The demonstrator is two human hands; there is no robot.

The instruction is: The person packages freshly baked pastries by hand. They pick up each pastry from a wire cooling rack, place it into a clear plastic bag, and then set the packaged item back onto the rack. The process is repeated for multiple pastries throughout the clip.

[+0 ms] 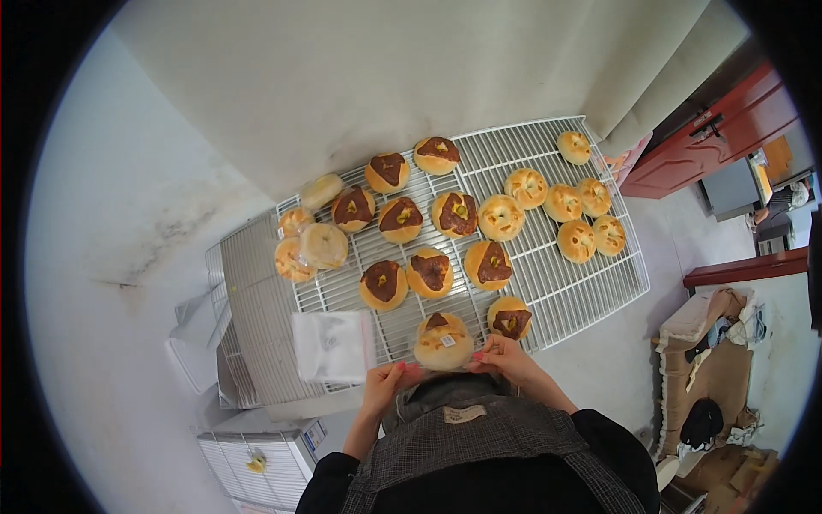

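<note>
At the front edge of the wire rack, a round bun (443,347) with a brown topping sits in a clear plastic bag (438,367) with a small white label. My left hand (387,385) pinches the bag's near left corner. On the other side, my right hand (507,360) has its fingers closed on the near right corner. Left of the bagged bun lies a stack of clear plastic bags (332,347). Just beyond my right hand is an unwrapped chocolate-topped bun (509,318).
The white wire rack (591,295) carries several chocolate-topped buns (400,220) in the middle and several golden buns (501,218) to the right. Wrapped buns (324,246) cluster at its left. A curtain (385,77) hangs behind; a red door (711,128) and a sofa (702,377) stand right.
</note>
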